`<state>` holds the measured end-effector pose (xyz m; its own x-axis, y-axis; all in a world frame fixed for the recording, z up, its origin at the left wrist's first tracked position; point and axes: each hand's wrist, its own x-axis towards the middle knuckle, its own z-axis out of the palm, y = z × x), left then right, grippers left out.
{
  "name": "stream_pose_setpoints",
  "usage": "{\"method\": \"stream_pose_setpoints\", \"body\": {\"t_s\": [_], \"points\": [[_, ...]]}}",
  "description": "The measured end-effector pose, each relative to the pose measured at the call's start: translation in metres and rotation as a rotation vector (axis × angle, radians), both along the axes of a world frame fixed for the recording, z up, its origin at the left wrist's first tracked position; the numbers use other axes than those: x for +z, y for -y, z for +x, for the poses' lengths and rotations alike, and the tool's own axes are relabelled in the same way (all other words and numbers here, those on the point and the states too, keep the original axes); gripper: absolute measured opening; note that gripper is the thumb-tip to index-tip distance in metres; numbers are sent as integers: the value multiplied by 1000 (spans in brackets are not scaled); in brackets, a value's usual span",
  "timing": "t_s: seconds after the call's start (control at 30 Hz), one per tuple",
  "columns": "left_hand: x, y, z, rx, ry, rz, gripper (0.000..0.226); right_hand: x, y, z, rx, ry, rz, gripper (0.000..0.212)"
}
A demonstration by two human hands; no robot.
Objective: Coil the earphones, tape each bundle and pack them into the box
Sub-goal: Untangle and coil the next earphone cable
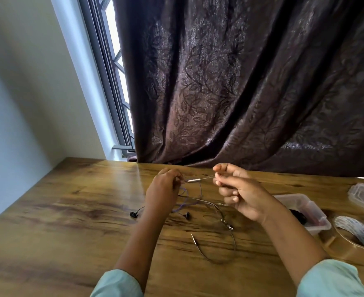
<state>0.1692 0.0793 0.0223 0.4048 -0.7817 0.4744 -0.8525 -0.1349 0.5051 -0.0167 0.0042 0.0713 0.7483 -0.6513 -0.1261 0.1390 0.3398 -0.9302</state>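
On the wooden table by the dark curtain, my left hand and right hand each pinch the earphone cord stretched between them, and its loose end lying below could tangle if I pull too fast.

- One head-worn wide-angle view, looking forward and down across the surface.
- It is rolled, so the surface's far edge slants and the window and curtain lean.
- The left hand and right hand sit close to the camera, low and central in the view.
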Motion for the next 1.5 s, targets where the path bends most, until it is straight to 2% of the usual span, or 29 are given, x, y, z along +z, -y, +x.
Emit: {"method": "stream_pose_setpoints", "body": {"t_s": [0.07,0.1,0.13,0.2,0.23,0.27,0.3,0.33,0.37,0.43,0.5,0.53,0.6,0.7,0.83,0.93,0.97,1.0,1.07,1.1,1.13,1.2,1.23,1.27,1.33,1.37,1.4,1.43,1.5], "points": [[-4,4,6,116,35,-32,11,2,1,-7,96,-128,-71,21],[-4,6,9,167,-22,-63,9,1,2,-11,154,-221,-123,24],[-3,9,13,198,-211,-124,11,1,3,-14,220,-329,-185,26],[11,12,10,83,-1007,-257,34,-1,4,-15,361,-545,-281,19],[18,11,4,-22,-1363,-221,46,-3,5,-14,415,-642,-304,14],[23,10,-3,-98,-1525,-125,59,-6,6,-11,454,-736,-321,11],[27,10,-10,-125,-1503,-18,70,-10,7,-9,478,-828,-332,12],[31,9,-16,-118,-1384,53,78,-13,9,-8,484,-909,-337,15],[34,7,-18,-75,-1180,62,81,-15,10,-9,467,-967,-345,16],[39,2,-12,70,-591,18,75,-16,16,-12,338,-998,-440,13],[39,-2,3,265,-38,69,54,-20,25,-17,39,-903,-556,22],[38,-4,8,325,104,80,41,-21,28,-19,-117,-807,-557,25],[31,-7,10,335,249,93,22,-18,30,-18,-275,-554,-437,32],[4,-8,12,274,382,134,11,-6,26,-13,-275,-161,-50,43],[-32,-9,27,283,392,163,30,2,19,-6,-262,-136,-79,48],[-44,-12,40,383,162,147,14,4,20,-9,-270,-77,-53,40],[-47,-13,46,428,-29,136,15,3,23,-12,-255,-102,-79,37],[-50,-14,54,441,-320,84,26,3,25,-15,-232,-146,-120,34],[-41,-16,56,367,-1103,-103,48,1,27,-19,-156,-294,-280,26],[-37,-17,55,301,-1403,-190,54,-1,26,-20,-99,-384,-378,22],[-34,-18,55,233,-1596,-284,58,-2,25,-19,-34,-457,-469,20],[-21,-24,53,123,-1740,-371,65,-5,25,-18,86,-576,-616,24],[-15,-26,53,103,-1631,-295,68,-6,25,-18,164,-634,-668,27],[-10,-26,53,118,-1359,-152,70,-7,26,-19,253,-703,-687,29],[-1,-27,55,220,-494,218,65,-7,26,-20,403,-883,-683,33],[1,-27,57,273,-97,337,59,-7,28,-20,448,-998,-705,32],[5,-25,56,276,202,388,57,-8,30,-20,489,-1112,-737,29],[6,-23,55,214,407,409,60,-9,32,-20,535,-1203,-752,27],[2,-20,54,71,639,478,63,-12,33,-17,661,-1253,-729,28]]}}
